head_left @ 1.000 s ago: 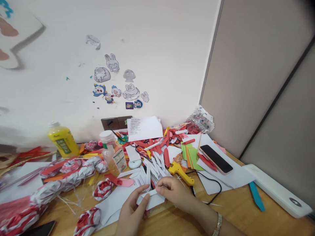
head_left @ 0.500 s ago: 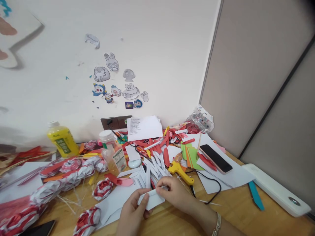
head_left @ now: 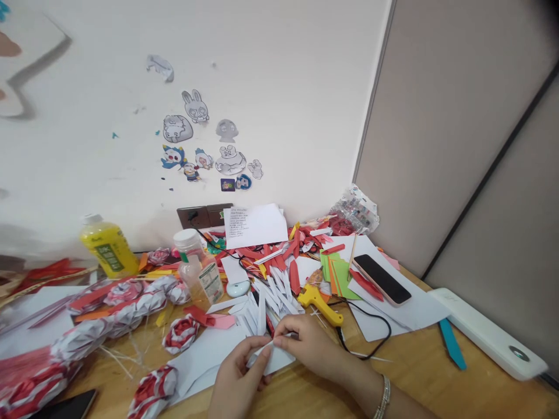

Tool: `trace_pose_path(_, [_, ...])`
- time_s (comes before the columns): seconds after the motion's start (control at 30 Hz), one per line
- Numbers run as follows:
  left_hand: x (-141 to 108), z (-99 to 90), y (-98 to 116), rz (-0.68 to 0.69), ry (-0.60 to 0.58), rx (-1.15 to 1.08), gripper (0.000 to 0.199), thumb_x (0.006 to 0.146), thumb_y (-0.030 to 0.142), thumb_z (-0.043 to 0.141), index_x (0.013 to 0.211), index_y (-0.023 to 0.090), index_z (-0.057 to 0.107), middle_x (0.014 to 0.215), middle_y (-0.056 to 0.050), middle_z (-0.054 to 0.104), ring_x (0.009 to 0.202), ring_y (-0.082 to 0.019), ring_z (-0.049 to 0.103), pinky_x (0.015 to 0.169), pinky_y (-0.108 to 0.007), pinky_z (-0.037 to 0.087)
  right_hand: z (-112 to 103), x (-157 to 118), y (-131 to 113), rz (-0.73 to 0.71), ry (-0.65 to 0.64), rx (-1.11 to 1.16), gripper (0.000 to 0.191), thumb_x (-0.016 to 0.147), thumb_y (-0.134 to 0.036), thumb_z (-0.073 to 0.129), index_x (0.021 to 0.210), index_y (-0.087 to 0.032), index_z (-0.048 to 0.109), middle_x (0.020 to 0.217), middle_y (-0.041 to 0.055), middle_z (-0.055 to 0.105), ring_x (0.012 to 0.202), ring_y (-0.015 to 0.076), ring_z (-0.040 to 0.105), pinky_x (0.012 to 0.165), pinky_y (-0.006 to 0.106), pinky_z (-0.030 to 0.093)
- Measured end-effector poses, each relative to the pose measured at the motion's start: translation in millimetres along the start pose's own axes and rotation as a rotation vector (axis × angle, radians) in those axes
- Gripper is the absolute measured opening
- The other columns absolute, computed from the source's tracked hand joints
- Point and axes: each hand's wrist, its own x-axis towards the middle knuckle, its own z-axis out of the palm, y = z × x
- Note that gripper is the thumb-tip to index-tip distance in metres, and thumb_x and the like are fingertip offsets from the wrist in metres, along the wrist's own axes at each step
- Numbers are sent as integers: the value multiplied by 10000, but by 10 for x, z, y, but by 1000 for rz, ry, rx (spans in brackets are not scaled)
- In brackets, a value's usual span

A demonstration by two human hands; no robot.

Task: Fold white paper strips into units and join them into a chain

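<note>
A small white piece of paper (head_left: 279,361) is held between both hands near the table's front edge. My left hand (head_left: 244,369) pinches its left side between thumb and fingers. At its upper edge, my right hand (head_left: 301,340) grips the paper with fingertips close to the left thumb. Just beyond the hands lie folded white paper strips (head_left: 262,302) in a loose pile. A yellow glue gun (head_left: 321,302) rests behind my right hand. White sheets (head_left: 209,352) lie to the left of my left hand.
Red-and-white paper rolls (head_left: 152,390) lie at the left, near a clear jar (head_left: 198,270) and a yellow bottle (head_left: 109,247). To the right are a phone (head_left: 382,279), a black cable (head_left: 388,331), a teal strip (head_left: 452,343) and a long white device (head_left: 489,334).
Both hands have drawn closer together on the white paper, with my right fingertips now beside my left thumb. The whole view has shifted slightly.
</note>
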Motion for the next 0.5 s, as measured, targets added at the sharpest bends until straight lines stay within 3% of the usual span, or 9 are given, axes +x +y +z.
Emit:
trace_pose_path(0.13, [18,-19,-9,7,3,62,253,662,376,593,779,152,616,694,1,649,443,-129,557,473,-244,447,9,-8,-15,-9,-2,-5,94,736,-166,547,722,-164,640,674,-10,607,663,132,528,598,200,371])
trace_pose_path(0.37, [22,-11,19,-25,-15,-35,245,623,397,627,706,166,632,526,37,618,406,-123,544,438,-221,413,-29,-9,-32,-5,-12,8,109,747,-184,534,743,-173,642,703,-7,615,682,137,539,609,202,383])
trace_pose_path(0.5, [21,3,37,-58,-59,-135,273,617,408,632,762,178,616,491,54,605,410,-124,541,435,-216,403,-47,-6,-30,1,-2,1,107,742,-186,540,743,-175,646,696,-9,608,679,137,535,610,205,383])
